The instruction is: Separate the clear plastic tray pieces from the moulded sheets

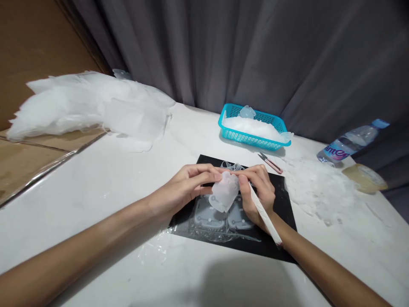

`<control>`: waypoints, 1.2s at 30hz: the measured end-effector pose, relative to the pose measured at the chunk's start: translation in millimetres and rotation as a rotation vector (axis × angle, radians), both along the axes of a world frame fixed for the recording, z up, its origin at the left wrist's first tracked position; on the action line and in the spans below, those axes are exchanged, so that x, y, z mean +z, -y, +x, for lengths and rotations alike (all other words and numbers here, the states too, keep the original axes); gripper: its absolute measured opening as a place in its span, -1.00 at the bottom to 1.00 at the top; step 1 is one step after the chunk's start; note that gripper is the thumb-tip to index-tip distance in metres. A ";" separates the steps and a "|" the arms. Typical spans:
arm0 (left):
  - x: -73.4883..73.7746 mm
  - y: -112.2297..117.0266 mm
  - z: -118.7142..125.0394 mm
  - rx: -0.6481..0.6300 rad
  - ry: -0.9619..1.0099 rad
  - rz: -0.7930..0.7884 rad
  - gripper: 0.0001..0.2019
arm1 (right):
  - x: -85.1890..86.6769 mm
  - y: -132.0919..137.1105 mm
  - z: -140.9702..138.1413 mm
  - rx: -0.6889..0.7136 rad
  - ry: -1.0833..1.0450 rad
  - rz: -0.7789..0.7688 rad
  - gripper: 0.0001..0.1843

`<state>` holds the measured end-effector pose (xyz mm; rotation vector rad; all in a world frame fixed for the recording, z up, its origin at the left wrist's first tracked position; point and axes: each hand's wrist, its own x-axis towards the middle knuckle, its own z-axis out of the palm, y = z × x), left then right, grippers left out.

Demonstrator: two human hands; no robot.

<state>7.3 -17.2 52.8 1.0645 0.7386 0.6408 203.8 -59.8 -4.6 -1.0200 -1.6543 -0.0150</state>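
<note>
The left hand [190, 183] pinches a frosted, milky plastic piece [224, 194] at its upper left edge, thumb and fingers nearly together on the thin sheet. The piece has a wavy, cut-out outline and is held up over a black mat [249, 248], in front of the right hand [258, 194]. The right fingers are curled closed around a slim, white-wrapped stick tool [264, 216], its thumb close to the sheet's right edge; the tool's tip is hidden. Beneath lie smooth grey rounded-corner panels [209, 216] under glossy, crinkled clear film [220, 235].

On the pale, smooth worktop [128, 183], a perforated turquoise plastic basket [251, 143] carries a white mound of pieces [254, 125]. Nearby are pointed thread snips [271, 163], a heap of flaky translucent scraps [322, 192], a yellowish tape roll [364, 178] and a clear, blue-capped bottle [351, 143]. Filmy white sheets [86, 102] are piled at left, partly on brown cardboard [35, 166], before a softly pleated grey curtain [198, 51].
</note>
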 end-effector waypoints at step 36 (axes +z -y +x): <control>-7.4 1.4 4.0 -0.024 0.035 0.048 -0.84 | -0.5 -11.1 1.1 0.111 -0.019 -0.256 -0.78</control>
